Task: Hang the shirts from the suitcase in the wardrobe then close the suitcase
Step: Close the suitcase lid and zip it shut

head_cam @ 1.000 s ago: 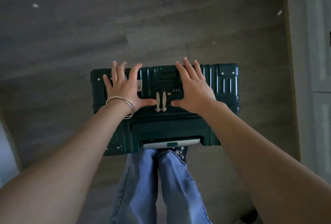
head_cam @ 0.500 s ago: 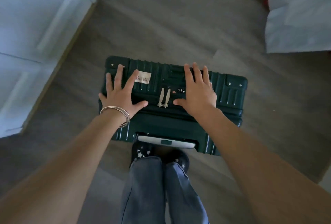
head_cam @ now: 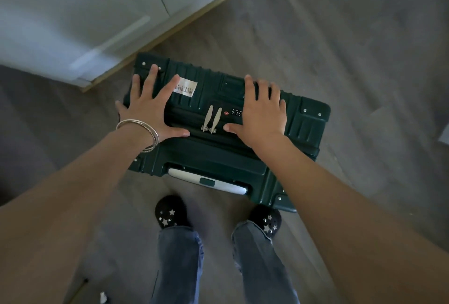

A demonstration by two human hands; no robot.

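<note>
Suitcase: the dark green suitcase [head_cam: 226, 133] stands upright on the wood-grain floor [head_cam: 340, 61], zipped, just ahead of the person's shoes [head_cam: 171, 214]; no shirts in sight
Long axis: runs left to right across the view, tilted down toward the right; both hands sit on its top face, one each side of the middle
Left hand: left hand [head_cam: 151, 107] lies flat, fingers spread wide, thumb reaching toward the zip pulls [head_cam: 211, 119]; bangles [head_cam: 143, 131] on the wrist
Right hand: right hand [head_cam: 261, 112] is flat too, fingers straight and closer together, thumb just beside the pulls; neither hand grips
Surfaces: ribbed hard shell, riveted corners, silver telescopic handle [head_cam: 209, 181] nearest the feet; a barcode sticker [head_cam: 185, 87]
Around: pale wardrobe doors [head_cam: 97, 12] just behind the case
</note>
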